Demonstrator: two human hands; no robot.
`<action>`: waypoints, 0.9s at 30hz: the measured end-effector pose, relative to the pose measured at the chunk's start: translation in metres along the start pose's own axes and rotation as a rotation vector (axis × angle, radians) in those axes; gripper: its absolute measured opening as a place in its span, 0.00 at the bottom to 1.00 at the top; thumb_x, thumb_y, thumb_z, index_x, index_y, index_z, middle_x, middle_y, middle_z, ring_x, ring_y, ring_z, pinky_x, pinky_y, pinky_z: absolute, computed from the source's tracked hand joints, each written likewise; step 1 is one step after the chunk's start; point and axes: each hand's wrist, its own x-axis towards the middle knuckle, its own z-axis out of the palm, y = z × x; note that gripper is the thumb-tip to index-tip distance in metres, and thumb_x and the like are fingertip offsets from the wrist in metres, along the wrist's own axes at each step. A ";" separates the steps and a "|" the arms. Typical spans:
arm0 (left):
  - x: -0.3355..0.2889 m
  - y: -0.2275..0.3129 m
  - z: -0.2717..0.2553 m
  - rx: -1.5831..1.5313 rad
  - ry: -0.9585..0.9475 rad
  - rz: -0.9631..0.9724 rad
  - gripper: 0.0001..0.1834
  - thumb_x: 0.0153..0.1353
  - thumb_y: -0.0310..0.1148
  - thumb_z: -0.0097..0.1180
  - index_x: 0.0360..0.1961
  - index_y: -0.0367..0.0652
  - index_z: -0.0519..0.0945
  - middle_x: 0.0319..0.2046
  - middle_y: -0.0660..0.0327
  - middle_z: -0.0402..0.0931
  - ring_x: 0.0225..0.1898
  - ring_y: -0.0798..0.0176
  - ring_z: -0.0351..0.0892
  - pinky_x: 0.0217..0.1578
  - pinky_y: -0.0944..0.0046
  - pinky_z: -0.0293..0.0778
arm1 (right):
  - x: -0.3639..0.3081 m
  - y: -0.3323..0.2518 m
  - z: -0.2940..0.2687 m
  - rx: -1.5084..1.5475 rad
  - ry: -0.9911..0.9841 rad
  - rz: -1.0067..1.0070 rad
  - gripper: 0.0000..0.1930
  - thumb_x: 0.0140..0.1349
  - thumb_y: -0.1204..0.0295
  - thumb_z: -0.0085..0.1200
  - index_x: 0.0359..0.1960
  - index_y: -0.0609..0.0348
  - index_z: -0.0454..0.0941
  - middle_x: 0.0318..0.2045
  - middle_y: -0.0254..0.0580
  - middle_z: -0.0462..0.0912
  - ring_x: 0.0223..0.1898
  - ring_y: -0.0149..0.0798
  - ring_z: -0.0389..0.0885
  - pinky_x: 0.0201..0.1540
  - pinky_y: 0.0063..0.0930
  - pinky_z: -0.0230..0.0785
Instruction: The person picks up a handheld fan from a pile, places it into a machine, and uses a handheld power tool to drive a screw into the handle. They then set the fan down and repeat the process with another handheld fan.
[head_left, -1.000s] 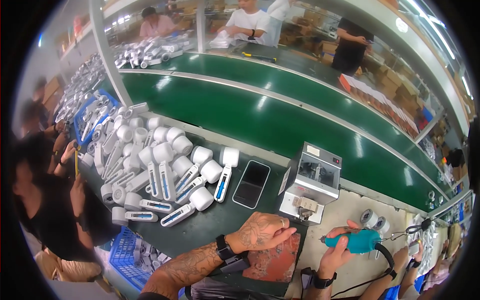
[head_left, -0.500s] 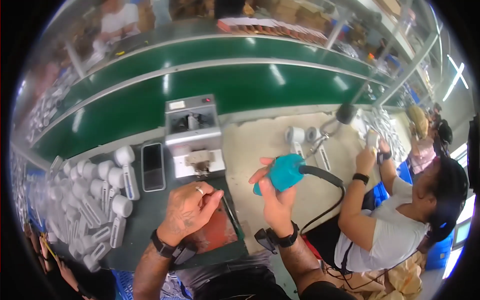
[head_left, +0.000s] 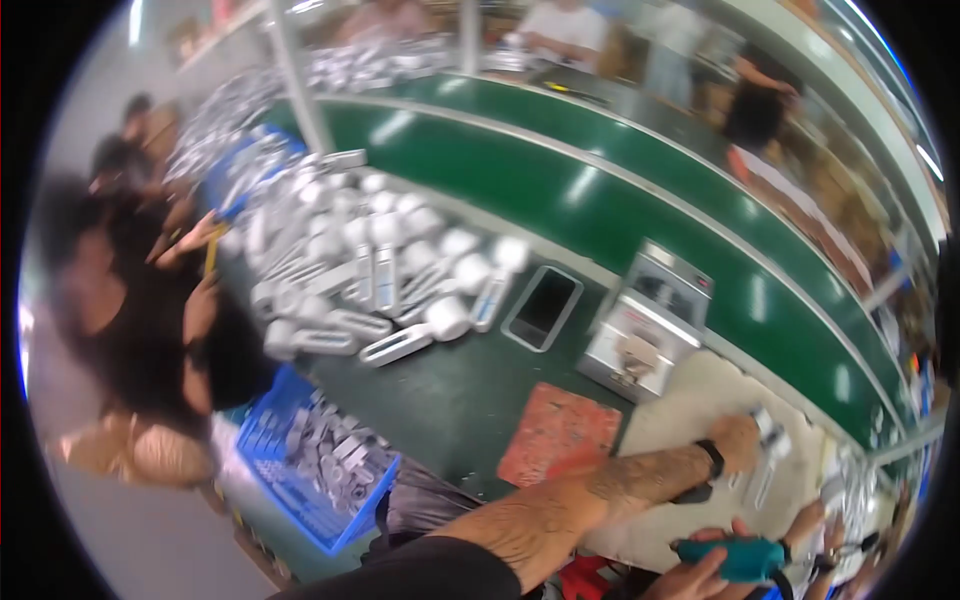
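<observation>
My left arm stretches across the bench to the right, a dark band on its wrist. My left hand (head_left: 738, 445) is at a white round-headed handheld part (head_left: 773, 440) on the pale board (head_left: 690, 425); its fingertips are hidden, so whether it grips the part is unclear. At the lower right, my right hand (head_left: 702, 578) is wrapped round a teal corded hand tool (head_left: 748, 560). A red scuffed mat (head_left: 558, 425) lies left of the board. Beyond the mat stands a grey metal box-shaped machine (head_left: 645, 345).
A phone (head_left: 543, 308) lies beside a large heap of white round-headed parts (head_left: 390, 260). A blue basket (head_left: 320, 540) of small grey parts sits below the bench's near edge. Behind runs a green conveyor (head_left: 560, 190). Co-workers are at left, at right and across the belt.
My view has swung left, bringing in the blue basket and a person at left. My left hand has gone from over the mat to the white parts at right. The tool stays in my right hand.
</observation>
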 end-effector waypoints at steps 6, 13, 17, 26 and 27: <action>-0.016 -0.049 -0.024 0.161 0.320 0.056 0.12 0.45 0.31 0.53 0.32 0.39 0.77 0.30 0.54 0.76 0.33 0.48 0.78 0.37 0.51 0.74 | -0.005 -0.017 0.018 0.173 -0.140 -0.030 0.30 0.67 0.59 0.56 0.58 0.73 0.61 0.30 0.51 0.77 0.26 0.40 0.75 0.25 0.25 0.68; -0.117 -0.029 -0.161 -0.028 0.115 0.355 0.17 0.49 0.36 0.57 0.39 0.37 0.75 0.36 0.52 0.70 0.41 0.48 0.73 0.42 0.53 0.71 | 0.022 0.071 -0.014 0.102 -0.295 0.023 0.31 0.70 0.53 0.49 0.55 0.75 0.62 0.32 0.56 0.78 0.23 0.41 0.77 0.27 0.28 0.72; -0.178 -0.060 -0.212 -0.047 0.209 0.473 0.24 0.49 0.39 0.62 0.44 0.36 0.72 0.40 0.52 0.68 0.44 0.48 0.72 0.44 0.53 0.71 | 0.037 0.053 0.018 0.275 -0.533 -0.028 0.34 0.70 0.48 0.46 0.57 0.73 0.63 0.30 0.51 0.76 0.28 0.42 0.75 0.34 0.33 0.71; -0.217 -0.085 -0.244 0.082 0.295 0.476 0.20 0.48 0.37 0.61 0.40 0.37 0.76 0.42 0.52 0.72 0.48 0.48 0.74 0.45 0.54 0.73 | 0.000 -0.008 0.062 0.412 -0.204 0.227 0.36 0.65 0.37 0.45 0.49 0.64 0.72 0.28 0.41 0.72 0.25 0.36 0.67 0.28 0.30 0.61; -0.213 -0.080 -0.245 0.045 0.167 0.454 0.19 0.47 0.37 0.61 0.39 0.38 0.77 0.42 0.52 0.73 0.48 0.48 0.74 0.46 0.55 0.73 | 0.005 -0.003 0.048 0.498 -0.258 0.271 0.36 0.64 0.35 0.45 0.44 0.62 0.74 0.27 0.39 0.71 0.24 0.35 0.66 0.27 0.29 0.60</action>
